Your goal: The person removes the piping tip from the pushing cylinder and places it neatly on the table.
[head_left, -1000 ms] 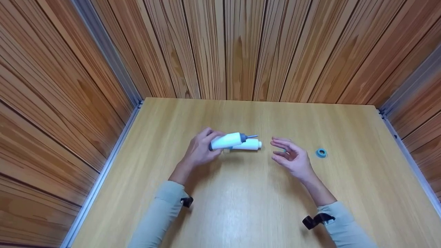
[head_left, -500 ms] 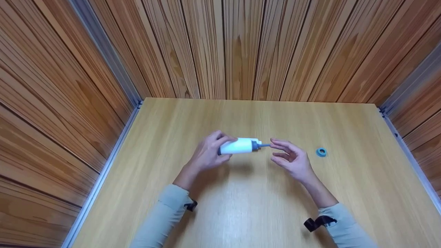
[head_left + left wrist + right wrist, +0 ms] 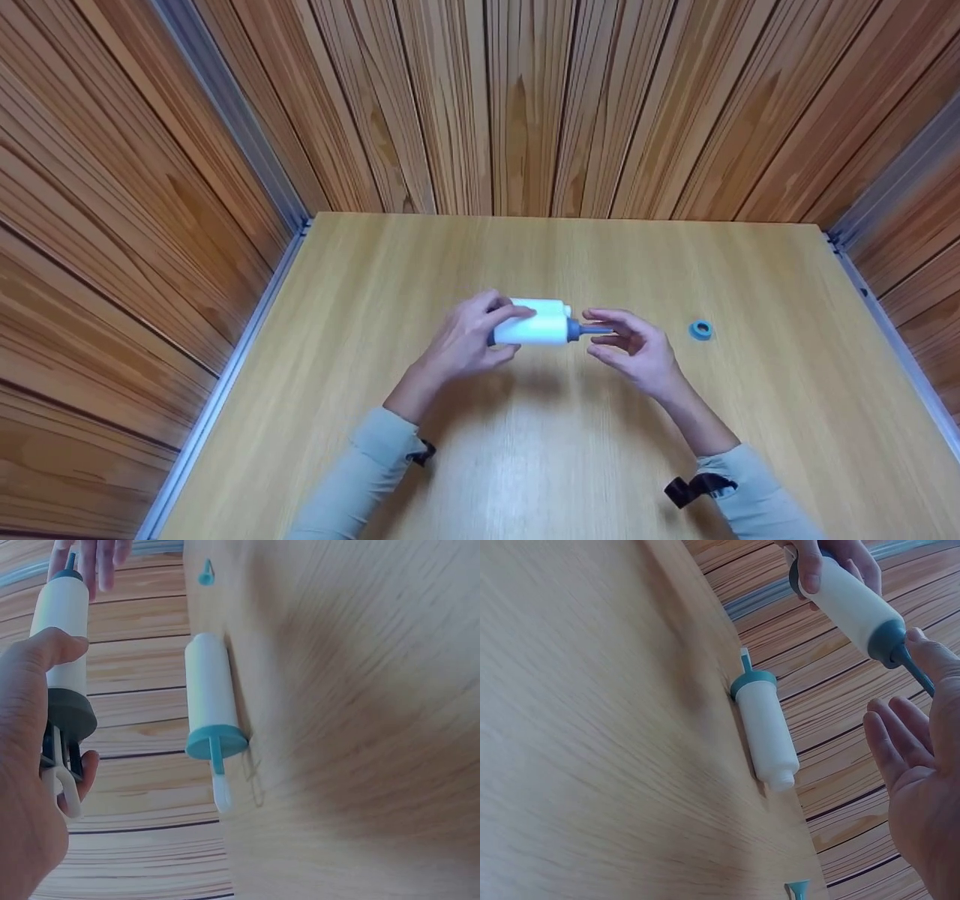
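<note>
My left hand (image 3: 474, 337) grips a syringe (image 3: 532, 330) with a white barrel and dark blue-grey nozzle, held sideways above the table. The left wrist view shows its dark end collar (image 3: 71, 714) and white hooked handle (image 3: 66, 791). My right hand (image 3: 636, 352) surrounds the nozzle (image 3: 915, 669); its thumb is right at the nozzle and the other fingers stand apart. A second white syringe (image 3: 766, 731), with a teal collar and no nozzle fitted, lies on the table behind the held one, which partly hides it in the head view.
On the table (image 3: 525, 465) a small teal funnel-shaped nozzle (image 3: 206, 572) lies beyond the second syringe's tip. A teal ring (image 3: 700, 330) sits to the right of my right hand. Wooden plank walls (image 3: 517, 112) enclose the table.
My left hand has moved the syringe rightward and slightly nearer to me, bringing its nozzle in between my right thumb and fingers. The right hand has hardly moved.
</note>
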Demonstrator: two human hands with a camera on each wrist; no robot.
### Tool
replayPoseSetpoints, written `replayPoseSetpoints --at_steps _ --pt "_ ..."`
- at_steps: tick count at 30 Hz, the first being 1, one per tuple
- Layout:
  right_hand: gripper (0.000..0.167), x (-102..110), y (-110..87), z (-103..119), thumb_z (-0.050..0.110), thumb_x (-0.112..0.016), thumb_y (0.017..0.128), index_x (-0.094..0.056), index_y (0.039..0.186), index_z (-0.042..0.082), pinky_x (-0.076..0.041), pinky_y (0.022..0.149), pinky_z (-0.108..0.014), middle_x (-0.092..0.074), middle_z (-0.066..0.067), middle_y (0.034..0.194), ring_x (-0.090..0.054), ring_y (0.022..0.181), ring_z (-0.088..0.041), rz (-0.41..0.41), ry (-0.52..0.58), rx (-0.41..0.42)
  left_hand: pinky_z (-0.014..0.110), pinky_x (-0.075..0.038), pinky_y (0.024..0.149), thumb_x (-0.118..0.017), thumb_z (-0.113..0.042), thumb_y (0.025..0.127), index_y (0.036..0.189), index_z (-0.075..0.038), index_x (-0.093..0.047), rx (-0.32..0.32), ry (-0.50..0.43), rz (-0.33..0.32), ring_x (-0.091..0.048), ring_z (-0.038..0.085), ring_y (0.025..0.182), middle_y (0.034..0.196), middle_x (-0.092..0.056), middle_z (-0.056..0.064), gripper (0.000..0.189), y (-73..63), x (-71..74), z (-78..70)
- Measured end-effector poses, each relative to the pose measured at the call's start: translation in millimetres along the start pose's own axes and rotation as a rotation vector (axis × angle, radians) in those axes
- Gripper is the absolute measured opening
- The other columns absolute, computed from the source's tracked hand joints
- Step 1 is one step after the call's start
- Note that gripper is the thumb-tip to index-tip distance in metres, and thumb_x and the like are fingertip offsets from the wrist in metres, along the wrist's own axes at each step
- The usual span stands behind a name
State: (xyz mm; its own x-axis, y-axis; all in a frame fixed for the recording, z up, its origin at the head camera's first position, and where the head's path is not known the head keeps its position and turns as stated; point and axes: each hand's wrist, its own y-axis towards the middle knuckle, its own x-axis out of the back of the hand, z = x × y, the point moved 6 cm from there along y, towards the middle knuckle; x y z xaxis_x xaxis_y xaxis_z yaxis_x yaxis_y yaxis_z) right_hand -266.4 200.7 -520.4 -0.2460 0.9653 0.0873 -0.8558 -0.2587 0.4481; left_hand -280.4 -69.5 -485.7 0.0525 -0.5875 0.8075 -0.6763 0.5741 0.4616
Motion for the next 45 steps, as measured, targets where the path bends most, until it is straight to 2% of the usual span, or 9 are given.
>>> replayPoseSetpoints --at_steps 7,14,23,30,35,40,45 --pt "0.048 -5.0 0.7 4.4 -0.025 -0.075 0.09 -0.067 0.136 -0.017 -0.066 0.099 -0.024 -0.081 0.007 0.133 -0.081 0.116 -0.006 -0.002 -0.026 -0.04 0.043 -0.065 0.094 -0.09 -0.025 0.094 0.14 -0.022 -0.076 -0.018 0.007 0.006 -0.072 0.029 0.109 0.126 -0.072 0.012 0.048 3.7 -3.0 -8.2" --pt "0.035 -7.8 -1.0 4.4 -0.019 -0.08 0.091 -0.077 0.125 -0.011 -0.065 0.095 -0.019 -0.08 0.013 0.119 -0.08 0.108 -0.004 -0.046 -0.117 -0.101 0.042 -0.064 0.094 -0.09 -0.027 0.096 0.141 -0.024 -0.076 -0.025 0.034 0.022 -0.072 0.028 0.11 0.129 -0.071 0.01 0.048 3.8 -7.5 -11.3" --pt "0.033 -8.5 -3.7 3.9 -0.017 -0.082 0.09 -0.079 0.122 -0.008 -0.066 0.094 -0.02 -0.08 0.011 0.118 -0.08 0.107 -0.005 -0.041 -0.128 -0.106 0.044 -0.064 0.097 -0.089 -0.034 0.097 0.143 -0.026 -0.075 -0.028 0.048 0.047 -0.072 0.029 0.116 0.132 -0.071 0.008 0.048 -0.9 -8.2 -11.4" --pt "0.034 -10.6 -4.2 5.2 -0.018 -0.081 0.091 -0.079 0.124 -0.007 -0.065 0.096 -0.019 -0.08 0.01 0.12 -0.08 0.109 -0.005 -0.016 -0.115 -0.082 0.043 -0.064 0.102 -0.087 -0.042 0.1 0.146 -0.024 -0.074 -0.078 0.017 0.012 -0.073 0.027 0.119 0.131 -0.075 0.007 0.051 -4.6 -4.4 -14.2" --pt "0.035 -13.8 -5.6 6.5 -0.019 -0.08 0.09 -0.076 0.124 -0.009 -0.065 0.098 -0.019 -0.078 0.011 0.121 -0.079 0.11 -0.004 0.017 -0.128 -0.047 0.043 -0.066 0.103 -0.088 -0.04 0.1 0.139 -0.021 -0.078 -0.117 0.036 -0.008 -0.076 0.027 0.12 0.128 -0.077 0.006 0.045 -7.8 -2.2 -19.6" --pt "0.035 -19.2 -8.6 7.6 -0.015 -0.075 0.096 -0.067 0.13 -0.01 -0.063 0.099 -0.018 -0.072 0.013 0.124 -0.076 0.112 -0.004 0.08 -0.154 -0.052 0.042 -0.066 0.099 -0.091 -0.039 0.096 0.135 -0.022 -0.08 -0.14 0.07 -0.044 -0.076 0.026 0.117 0.125 -0.078 0.004 0.044 -8.6 0.2 -25.3" --pt "0.031 -22.8 -10.1 7.6 -0.012 -0.066 0.104 -0.055 0.133 -0.012 -0.067 0.091 -0.024 -0.072 0.011 0.12 -0.08 0.1 -0.007 0.126 -0.086 -0.09 0.038 -0.066 0.091 -0.093 -0.039 0.094 0.133 -0.023 -0.081 -0.158 0.095 -0.078 -0.075 0.023 0.111 0.123 -0.078 0.003 0.044 -8.9 3.0 -30.1"
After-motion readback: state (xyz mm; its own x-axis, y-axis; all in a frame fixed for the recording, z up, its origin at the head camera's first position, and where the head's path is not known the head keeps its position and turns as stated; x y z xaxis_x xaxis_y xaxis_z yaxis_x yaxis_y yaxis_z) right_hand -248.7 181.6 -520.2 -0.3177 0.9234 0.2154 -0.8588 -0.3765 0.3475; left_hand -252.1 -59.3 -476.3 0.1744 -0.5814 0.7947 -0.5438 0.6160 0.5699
